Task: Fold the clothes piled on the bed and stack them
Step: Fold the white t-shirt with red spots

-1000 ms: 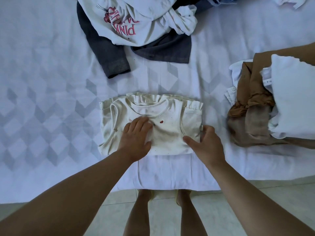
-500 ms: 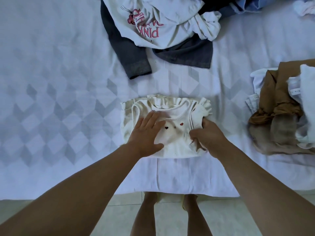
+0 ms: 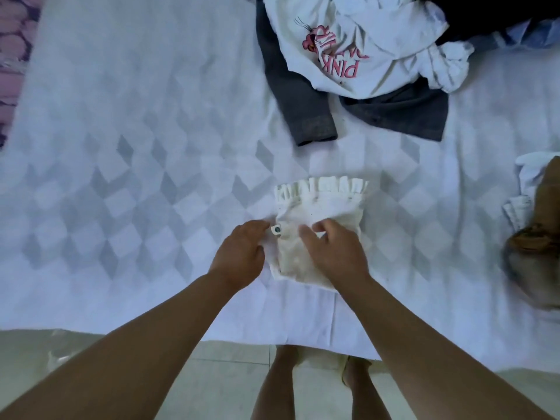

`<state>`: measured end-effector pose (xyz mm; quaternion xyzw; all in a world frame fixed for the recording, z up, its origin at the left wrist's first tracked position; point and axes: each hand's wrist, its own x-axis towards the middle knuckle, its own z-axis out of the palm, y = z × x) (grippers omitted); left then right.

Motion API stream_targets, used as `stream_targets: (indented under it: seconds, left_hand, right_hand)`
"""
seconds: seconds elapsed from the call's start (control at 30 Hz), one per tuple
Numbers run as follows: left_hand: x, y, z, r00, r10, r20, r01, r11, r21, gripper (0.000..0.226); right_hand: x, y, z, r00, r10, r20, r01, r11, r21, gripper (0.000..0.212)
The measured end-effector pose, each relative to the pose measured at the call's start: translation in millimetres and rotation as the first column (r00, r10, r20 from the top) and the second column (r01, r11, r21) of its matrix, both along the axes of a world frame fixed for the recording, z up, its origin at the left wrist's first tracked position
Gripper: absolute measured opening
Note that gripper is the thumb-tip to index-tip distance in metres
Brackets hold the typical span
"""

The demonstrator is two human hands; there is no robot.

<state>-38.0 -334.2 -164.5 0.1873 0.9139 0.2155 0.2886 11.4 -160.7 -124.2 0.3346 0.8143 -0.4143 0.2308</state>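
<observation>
Cream ruffled top (image 3: 318,213), folded narrow, lies mid-bed (image 3: 151,116). Left hand (image 3: 239,253) pinches its 9 o'clock edge; right hand (image 3: 333,253) rests on it, fingers loosely curled (grip unclear). Crumpled pile (image 3: 363,50) at 12 o'clock.

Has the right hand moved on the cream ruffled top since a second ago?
Yes. The right hand crossed leftward from the cream ruffled top's right edge onto its middle.

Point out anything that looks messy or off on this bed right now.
The brown garment at the right edge sits in a rumpled, uneven heap over white pieces, not a square stack. At the top, the white printed shirt lies crumpled across a grey garment. The cream ruffled top looks fairly neatly folded.
</observation>
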Motion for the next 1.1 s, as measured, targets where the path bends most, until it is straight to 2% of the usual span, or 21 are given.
stream_targets:
  seconds: [0.07, 0.13, 0.2, 0.3, 0.37, 0.43, 0.53, 0.6, 0.73, 0.83, 0.93, 1.03, 1.1]
  left_hand:
    - [0.1, 3.4, 2.1, 0.981, 0.182, 0.070, -0.186, 0.981, 0.054, 0.040]
    - [0.5, 13.5, 5.5, 0.947, 0.283, 0.155, -0.300, 0.949, 0.099, 0.045]
    - [1.8, 26.0, 6.7, 0.916, 0.313, 0.251, -0.359, 0.918, 0.166, 0.056]
    - [6.6, 41.9, 5.4, 0.919, 0.302, 0.255, -0.356, 0.913, 0.201, 0.065]
    - [9.0, 47.5, 1.9, 0.954, 0.245, 0.175, -0.275, 0.946, 0.174, 0.074]
    - [11.0, 48.6, -3.3, 0.980, 0.138, 0.142, -0.151, 0.985, 0.085, 0.083]
    - [12.3, 47.6, -9.1, 0.971, 0.100, 0.216, -0.107, 0.994, 0.017, 0.069]
    - [10.9, 50.8, -7.1, 0.947, 0.147, 0.287, -0.155, 0.988, 0.004, 0.065]
    - [13.0, 66.9, 7.1, 0.866, 0.252, 0.431, -0.294, 0.955, 0.033, 0.075]
    - [23.6, 74.9, 18.2, 0.753, 0.376, 0.540, -0.458, 0.889, 0.021, 0.075]
    - [43.0, 89.3, 32.8, 0.653, 0.348, 0.673, -0.458, 0.889, -0.015, 0.073]
    - [61.1, 108.4, 43.6, 0.657, 0.265, 0.706, -0.385, 0.923, 0.012, 0.081]
    - [70.4, 125.2, 51.1, 0.720, 0.207, 0.663, -0.311, 0.950, 0.041, 0.089]
  right_hand:
    - [11.3, 13.6, -8.6, 0.989, -0.106, -0.099, 0.123, 0.974, 0.191, 0.029]
    - [20.5, 27.2, -17.5, 0.963, -0.184, -0.199, 0.235, 0.932, 0.276, 0.018]
    - [24.0, 35.1, -28.4, 0.953, -0.198, -0.229, 0.255, 0.932, 0.257, 0.009]
    - [25.1, 34.4, -44.0, 0.970, -0.077, -0.229, 0.106, 0.987, 0.118, 0.007]
    - [26.0, 32.9, -48.8, 0.983, -0.063, -0.171, 0.063, 0.998, -0.008, 0.031]
    - [27.2, 34.9, -47.8, 0.985, -0.107, -0.135, 0.091, 0.989, -0.119, 0.055]
    - [30.9, 43.2, -44.9, 0.995, -0.045, -0.095, 0.032, 0.991, -0.128, 0.071]
    - [31.6, 45.5, -43.4, 0.998, 0.050, -0.034, -0.053, 0.991, -0.120, 0.076]
    - [41.4, 50.2, -36.7, 0.974, 0.224, 0.033, -0.222, 0.974, -0.043, 0.082]
    - [58.2, 59.0, -27.2, 0.963, 0.265, 0.041, -0.262, 0.963, -0.053, 0.084]
    - [80.3, 73.4, -16.4, 0.958, 0.278, 0.073, -0.272, 0.958, -0.091, 0.082]
    - [100.3, 93.8, -5.3, 0.950, 0.298, 0.089, -0.288, 0.951, -0.109, 0.080]
    - [110.6, 113.1, 5.6, 0.949, 0.303, 0.087, -0.295, 0.951, -0.096, 0.079]
